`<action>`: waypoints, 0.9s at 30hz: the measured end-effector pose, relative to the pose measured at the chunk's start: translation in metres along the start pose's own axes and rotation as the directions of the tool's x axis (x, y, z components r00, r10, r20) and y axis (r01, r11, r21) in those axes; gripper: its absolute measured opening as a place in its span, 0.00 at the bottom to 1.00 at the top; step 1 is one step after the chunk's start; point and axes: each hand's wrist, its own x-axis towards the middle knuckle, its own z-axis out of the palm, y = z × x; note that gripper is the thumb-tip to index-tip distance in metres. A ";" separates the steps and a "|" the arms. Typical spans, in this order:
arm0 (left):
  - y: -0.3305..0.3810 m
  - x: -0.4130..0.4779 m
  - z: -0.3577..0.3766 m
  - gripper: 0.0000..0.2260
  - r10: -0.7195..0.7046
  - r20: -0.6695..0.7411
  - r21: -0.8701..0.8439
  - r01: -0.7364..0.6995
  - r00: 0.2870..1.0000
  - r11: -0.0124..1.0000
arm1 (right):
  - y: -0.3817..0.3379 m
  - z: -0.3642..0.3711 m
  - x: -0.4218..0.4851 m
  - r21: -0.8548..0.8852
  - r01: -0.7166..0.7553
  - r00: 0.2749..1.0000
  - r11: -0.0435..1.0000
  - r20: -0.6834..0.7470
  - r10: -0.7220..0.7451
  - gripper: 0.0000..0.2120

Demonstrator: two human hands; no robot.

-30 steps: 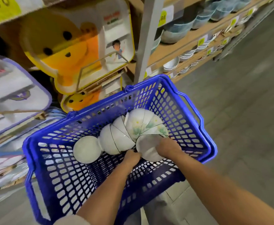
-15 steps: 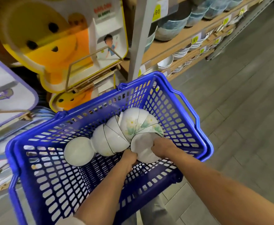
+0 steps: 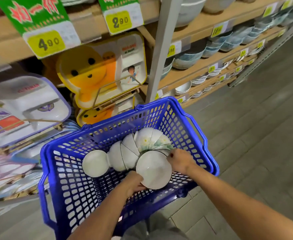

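Blue plastic basket [image 3: 44,158] with a bunch of white bowls in it, that's pretty much the whole scene. The front bowl [image 3: 153,170] is inside the basket near its close wall, tipped up on its side with its round face toward the camera. Left hand [image 3: 135,183] grips its lower left edge, fingers curled under the rim. Right hand [image 3: 180,161] pinches the upper right edge. Toward the middle of the basket a row of nested bowls [image 3: 133,149] lies on its side in a curve, and some have a green flower print. A single bowl [image 3: 94,163] lies toward the basket's left wall, right up against that row. Past the basket's far wall are shelves [image 3: 199,32] with yellow trays [image 3: 97,73] and price tags [image 3: 47,43]
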 end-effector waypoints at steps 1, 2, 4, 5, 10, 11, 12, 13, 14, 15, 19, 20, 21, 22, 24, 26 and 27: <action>0.001 -0.007 -0.004 0.14 0.001 0.006 -0.004 -0.001 1.000 1.000 | 0.000 -0.004 -0.001 0.038 0.001 1.000 0.999 -0.024 0.000 0.13; 0.003 -0.014 -0.007 0.15 0.002 0.010 -0.019 -0.002 1.000 1.000 | 0.001 -0.007 -0.003 0.099 0.000 0.999 0.995 -0.037 0.003 0.12; 0.007 -0.033 -0.013 0.16 0.010 0.005 -0.066 -0.009 1.000 0.998 | 0.001 -0.014 -0.005 0.248 0.012 0.999 0.969 -0.033 -0.004 0.11; 0.009 -0.043 -0.017 0.17 0.020 0.001 -0.092 -0.020 1.000 0.996 | 0.001 -0.018 -0.007 0.325 0.028 1.000 0.945 -0.018 -0.024 0.11; 0.027 -0.095 -0.025 0.18 0.154 -0.023 -0.135 -0.156 0.988 0.978 | -0.015 -0.039 -0.029 0.649 0.188 0.954 0.737 0.059 -0.295 0.20; 0.032 -0.107 -0.026 0.18 0.180 -0.025 -0.139 -0.181 0.983 0.974 | -0.019 -0.043 -0.034 0.677 0.213 0.939 0.704 0.056 -0.339 0.21; 0.038 -0.121 -0.026 0.18 0.207 -0.023 -0.139 -0.208 0.978 0.968 | -0.023 -0.048 -0.039 0.708 0.229 0.925 0.668 0.054 -0.375 0.22; 0.044 -0.134 -0.025 0.19 0.238 -0.013 -0.136 -0.237 0.971 0.962 | -0.028 -0.052 -0.044 0.739 0.245 0.911 0.628 0.046 -0.410 0.21; 0.050 -0.147 -0.025 0.20 0.266 0.001 -0.129 -0.263 0.964 0.956 | -0.034 -0.057 -0.049 0.765 0.263 0.897 0.588 0.030 -0.441 0.21; 0.054 -0.160 -0.025 0.20 0.288 0.013 -0.120 -0.284 0.958 0.951 | -0.040 -0.062 -0.053 0.787 0.282 0.886 0.549 0.006 -0.463 0.20; 0.070 -0.208 -0.023 0.12 0.371 0.019 -0.203 -0.359 0.929 0.911 | -0.068 -0.090 -0.078 0.882 0.287 0.908 0.373 -0.126 -0.400 0.20; 0.073 -0.219 -0.022 0.09 0.401 -0.014 -0.212 -0.395 0.916 0.894 | -0.074 -0.097 -0.086 0.908 0.270 0.919 0.322 -0.142 -0.368 0.21; 0.076 -0.229 -0.021 0.08 0.434 -0.055 -0.201 -0.436 0.899 0.877 | -0.079 -0.105 -0.094 0.928 0.254 0.924 0.271 -0.150 -0.353 0.20; 0.078 -0.238 -0.020 0.08 0.469 -0.092 -0.178 -0.478 0.879 0.860 | -0.084 -0.113 -0.102 0.943 0.247 0.922 0.223 -0.158 -0.353 0.19; 0.084 -0.256 -0.019 0.09 0.551 -0.154 -0.127 -0.569 0.820 0.812 | -0.093 -0.129 -0.118 0.961 0.241 0.916 0.134 -0.180 -0.358 0.19; 0.089 -0.271 -0.018 0.11 0.650 -0.223 -0.111 -0.682 0.726 0.723 | -0.102 -0.143 -0.135 0.974 0.219 0.917 0.050 -0.188 -0.353 0.18; 0.091 -0.279 -0.015 0.12 0.702 -0.254 -0.122 -0.742 0.665 0.659 | -0.107 -0.149 -0.144 0.977 0.212 0.914 0.015 -0.193 -0.356 0.17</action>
